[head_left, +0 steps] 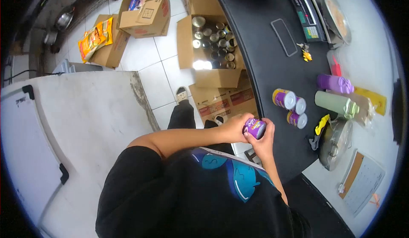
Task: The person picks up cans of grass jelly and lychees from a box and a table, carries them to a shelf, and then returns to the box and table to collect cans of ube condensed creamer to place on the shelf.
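Observation:
Between my two hands is a small purple can [255, 128], held in front of my body near the edge of the black counter. Its left side is wrapped by my left hand [235, 127], and my right hand [263, 141] grips it from the right and below. Three more purple cans stand close together on the counter, to the right of my hands: one at the top left [284, 98], one at the right [300, 106] and one lower down [297, 120].
An open carton [216, 78] full of cans lies left of the black counter [272, 74]. Farther right are a scale [312, 33], a purple bottle [334, 84], a green bottle [336, 104] and a bagged pan [335, 144]. A yellow bag [95, 39] lies at the upper left.

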{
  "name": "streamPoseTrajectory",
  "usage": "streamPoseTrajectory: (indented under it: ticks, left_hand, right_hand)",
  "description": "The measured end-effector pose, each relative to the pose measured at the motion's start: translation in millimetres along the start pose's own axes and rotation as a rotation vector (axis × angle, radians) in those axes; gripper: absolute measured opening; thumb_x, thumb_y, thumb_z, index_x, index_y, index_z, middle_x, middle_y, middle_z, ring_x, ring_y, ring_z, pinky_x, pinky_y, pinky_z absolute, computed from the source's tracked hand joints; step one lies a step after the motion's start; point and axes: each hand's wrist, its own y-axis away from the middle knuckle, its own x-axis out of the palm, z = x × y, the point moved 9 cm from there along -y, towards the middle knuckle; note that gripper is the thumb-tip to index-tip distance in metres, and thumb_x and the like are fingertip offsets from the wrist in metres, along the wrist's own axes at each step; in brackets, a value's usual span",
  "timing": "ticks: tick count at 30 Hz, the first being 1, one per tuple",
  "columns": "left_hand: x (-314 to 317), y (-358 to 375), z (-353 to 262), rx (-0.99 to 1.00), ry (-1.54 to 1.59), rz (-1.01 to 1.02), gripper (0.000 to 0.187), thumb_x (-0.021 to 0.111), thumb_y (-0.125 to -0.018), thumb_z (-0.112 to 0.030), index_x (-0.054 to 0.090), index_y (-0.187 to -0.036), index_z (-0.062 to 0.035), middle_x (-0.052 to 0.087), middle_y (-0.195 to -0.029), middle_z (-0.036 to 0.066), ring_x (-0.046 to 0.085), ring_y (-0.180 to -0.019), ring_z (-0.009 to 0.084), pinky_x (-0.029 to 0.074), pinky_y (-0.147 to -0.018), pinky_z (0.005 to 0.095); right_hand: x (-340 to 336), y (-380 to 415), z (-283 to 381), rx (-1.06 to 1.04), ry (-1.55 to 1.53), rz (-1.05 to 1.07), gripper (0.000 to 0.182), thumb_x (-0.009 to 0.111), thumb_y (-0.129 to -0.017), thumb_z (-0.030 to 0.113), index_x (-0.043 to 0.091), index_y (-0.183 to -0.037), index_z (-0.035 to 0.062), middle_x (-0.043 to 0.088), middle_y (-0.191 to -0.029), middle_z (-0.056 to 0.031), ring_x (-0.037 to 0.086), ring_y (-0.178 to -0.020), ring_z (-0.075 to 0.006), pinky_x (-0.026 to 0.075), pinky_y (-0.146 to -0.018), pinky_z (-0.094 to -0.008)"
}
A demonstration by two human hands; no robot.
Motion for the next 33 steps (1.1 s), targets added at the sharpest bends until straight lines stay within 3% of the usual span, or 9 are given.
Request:
streamPoseTrajectory:
  ticks: [3, 6, 10, 14, 20, 25, 28, 32, 33]
  left_hand:
    - [56, -8, -2, 0.058, -0.036, 0.033, 0.084, 0.084, -0.059, -0.022, 0.04, -0.127, -0.0013, 0.057, -0.109, 0.021, 0.058, -0.099, 0.0366, 0.047, -0.084, 0.0402]
    - [113, -14, -15, 0.013, -0.05, 0.279, 0.085, 0.083, -0.06, -0.02, 0.039, -0.13, -0.0025, 0.056, -0.111, 0.02, 0.057, -0.102, 0.0363, 0.046, -0.087, 0.0402]
    - [141, -25, -34, 0.122, -0.439, 0.087, 0.088, 0.083, -0.061, -0.025, 0.037, -0.135, -0.0089, 0.041, -0.13, 0.022, 0.043, -0.12, 0.0379, 0.038, -0.1, 0.0439]
    - [123, -57, -64, 0.286, -0.745, -0.164, 0.09, 0.083, -0.061, -0.033, 0.037, -0.137, -0.0179, 0.027, -0.14, 0.021, 0.025, -0.13, 0.0424, 0.023, -0.104, 0.0609]
    - [112, -142, -88, 0.214, -1.128, -0.116, 0.098, 0.082, -0.058, -0.043, 0.033, -0.14, -0.0235, 0.023, -0.145, 0.018, 0.017, -0.135, 0.042, 0.02, -0.1, 0.0698]
    - [144, -201, -69, 0.111, -1.39, 0.162, 0.102, 0.074, -0.061, -0.06, 0.027, -0.144, -0.0248, 0.028, -0.147, 0.013, 0.03, -0.132, 0.0387, 0.025, -0.1, 0.066]
    - [153, -219, -43, -0.022, -1.352, 0.264, 0.103, 0.074, -0.061, -0.06, 0.027, -0.145, -0.0237, 0.03, -0.146, 0.012, 0.033, -0.131, 0.037, 0.024, -0.101, 0.0653]
    - [141, -219, -58, 0.038, -1.248, 0.221, 0.104, 0.077, -0.06, -0.055, 0.027, -0.144, -0.0187, 0.039, -0.141, 0.013, 0.036, -0.129, 0.0354, 0.023, -0.102, 0.0639]
    - [130, -211, -69, 0.061, -1.197, 0.211, 0.105, 0.079, -0.06, -0.052, 0.027, -0.144, -0.0164, 0.041, -0.139, 0.014, 0.037, -0.128, 0.0356, 0.024, -0.103, 0.0621]
  right_hand:
    - [-28, 25, -40, -0.016, -0.018, -0.092, 0.063, 0.08, -0.066, 0.019, 0.047, -0.116, 0.0016, 0.047, -0.109, -0.0183, 0.048, -0.105, -0.0354, 0.041, -0.091, -0.0404]
    - [-61, 54, -87, -0.048, 0.018, -0.146, 0.063, 0.079, -0.066, 0.018, 0.046, -0.117, 0.0024, 0.047, -0.112, -0.0189, 0.049, -0.104, -0.0366, 0.041, -0.09, -0.042]
    - [-103, 87, -162, 0.103, 0.227, -0.221, 0.072, 0.079, -0.065, 0.016, 0.042, -0.126, 0.0049, 0.046, -0.118, -0.0177, 0.047, -0.107, -0.0375, 0.042, -0.091, -0.0434]
    - [-126, 89, -215, 0.219, 0.248, -0.231, 0.091, 0.079, -0.064, 0.013, 0.028, -0.14, 0.0088, 0.045, -0.122, -0.0164, 0.043, -0.113, -0.0383, 0.044, -0.091, -0.0435]
    - [-117, 45, -247, 0.298, 0.192, -0.364, 0.101, 0.079, -0.066, 0.023, 0.018, -0.146, 0.011, 0.04, -0.131, -0.0174, 0.04, -0.12, -0.0374, 0.035, -0.098, -0.0516]
    - [-132, -6, -228, 0.36, 0.341, -0.456, 0.11, 0.077, -0.061, 0.054, 0.02, -0.145, 0.0123, 0.038, -0.137, -0.0157, 0.033, -0.13, -0.0354, 0.02, -0.101, -0.0662]
    - [-133, -37, -231, 0.434, 0.312, -0.388, 0.106, 0.076, -0.061, 0.056, 0.025, -0.144, 0.0134, 0.039, -0.138, -0.0156, 0.032, -0.13, -0.0366, 0.018, -0.102, -0.067]
    - [-141, -32, -232, 0.53, 0.249, -0.251, 0.098, 0.074, -0.063, 0.055, 0.031, -0.142, 0.0139, 0.038, -0.14, -0.0158, 0.029, -0.133, -0.0359, 0.014, -0.103, -0.0678]
    - [-146, -20, -234, 0.503, 0.209, -0.26, 0.098, 0.073, -0.065, 0.055, 0.029, -0.143, 0.0149, 0.037, -0.141, -0.0166, 0.03, -0.133, -0.0365, 0.019, -0.105, -0.0619]
